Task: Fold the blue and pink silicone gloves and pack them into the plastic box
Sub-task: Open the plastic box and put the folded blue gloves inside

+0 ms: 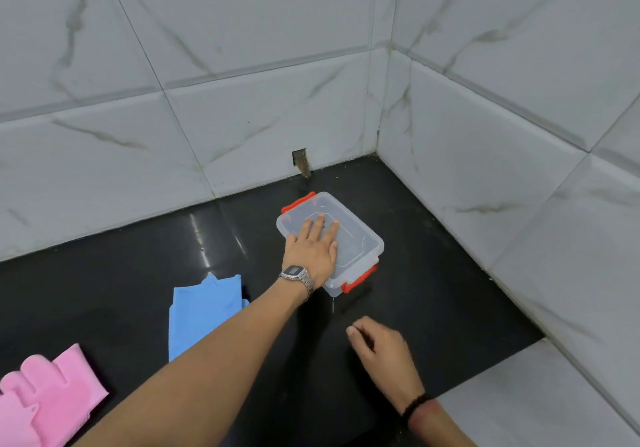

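A clear plastic box (pixel 360 238) with its lid on and red clips at both ends stands on the black counter (pixel 131 294), near the tiled corner. My left hand (pixel 313 250), with a metal watch on the wrist, rests flat on the lid with straight fingers. My right hand (pixel 381 349) hovers above the counter in front of the box, fingers loosely curled, holding nothing. The blue glove (pixel 199 315) lies flat to the left of my left forearm, which covers part of it. The pink glove (pixel 45 398) lies at the lower left, partly cut off by the frame.
White marble-look tiled walls (pixel 242 117) close the counter at the back and on the right. A small chipped hole (pixel 300 162) shows at the base of the back wall. A lighter tiled ledge (pixel 540 401) lies at the lower right.
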